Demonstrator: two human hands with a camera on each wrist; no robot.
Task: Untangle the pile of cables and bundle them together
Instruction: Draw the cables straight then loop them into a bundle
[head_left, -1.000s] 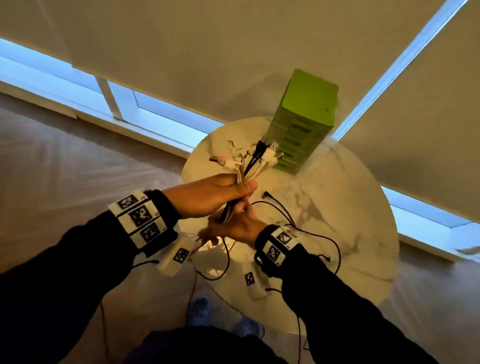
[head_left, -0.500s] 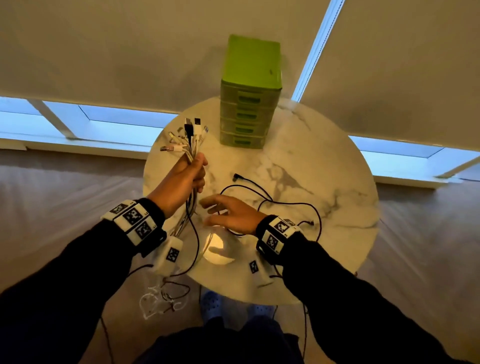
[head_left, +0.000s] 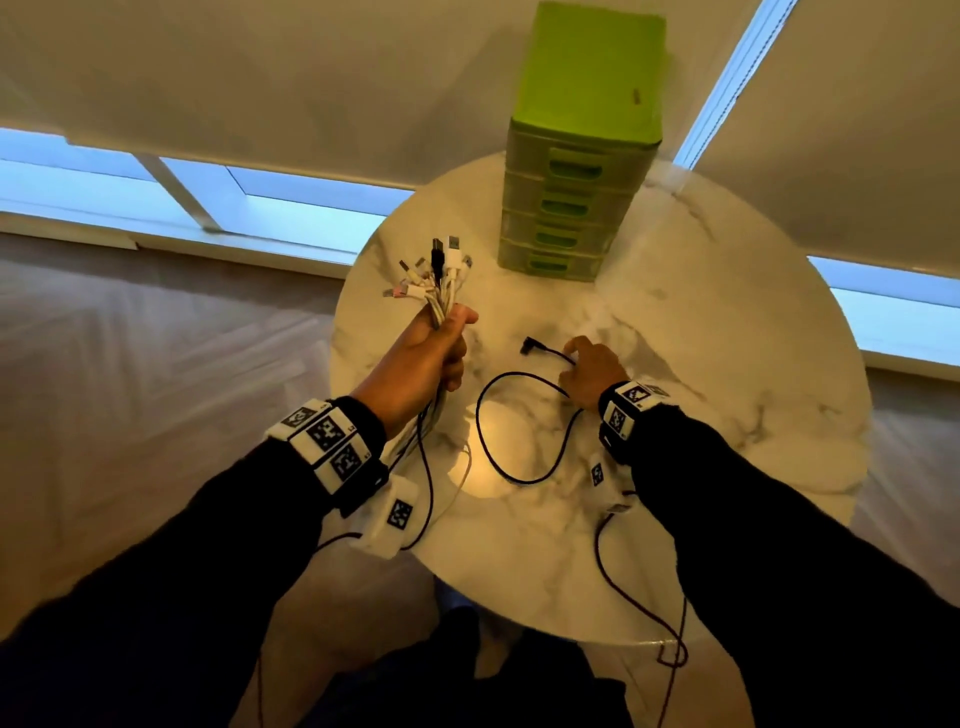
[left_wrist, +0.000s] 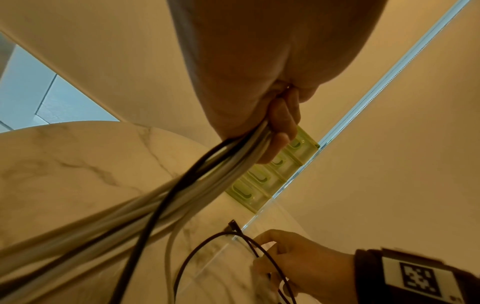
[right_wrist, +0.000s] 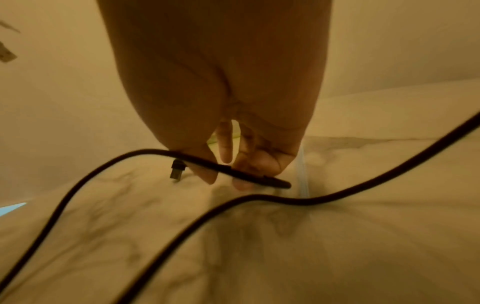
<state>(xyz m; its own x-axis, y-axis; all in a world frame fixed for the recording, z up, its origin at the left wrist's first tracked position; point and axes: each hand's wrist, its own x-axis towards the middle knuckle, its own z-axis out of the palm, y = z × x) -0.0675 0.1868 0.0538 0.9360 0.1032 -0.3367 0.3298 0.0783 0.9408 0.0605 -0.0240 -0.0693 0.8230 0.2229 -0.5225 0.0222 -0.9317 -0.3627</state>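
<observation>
On the round marble table (head_left: 701, 332), lamp-lit:
Left hand (head_left: 426, 358): fisting round the cable bundle (head_left: 441, 296), lifting it clear of the tabletop at the left side; plug ends are fanning upward, tails are trailing down past the wrist.
Bundle, left wrist view: pale cords and one dark cord are running out from under the curled fingers (left_wrist: 281, 131).
Right hand (head_left: 597, 369): reaching down to the tabletop, fingertips (right_wrist: 207, 174) touching the loose black cable (head_left: 483, 415); whether they are pinching it, cannot tell.
Loose black cable: lying on the marble in an open loop between the two hands, its angled plug (head_left: 529, 345) pointing left.
Green drawer unit (head_left: 582, 171): standing at the far edge.
</observation>
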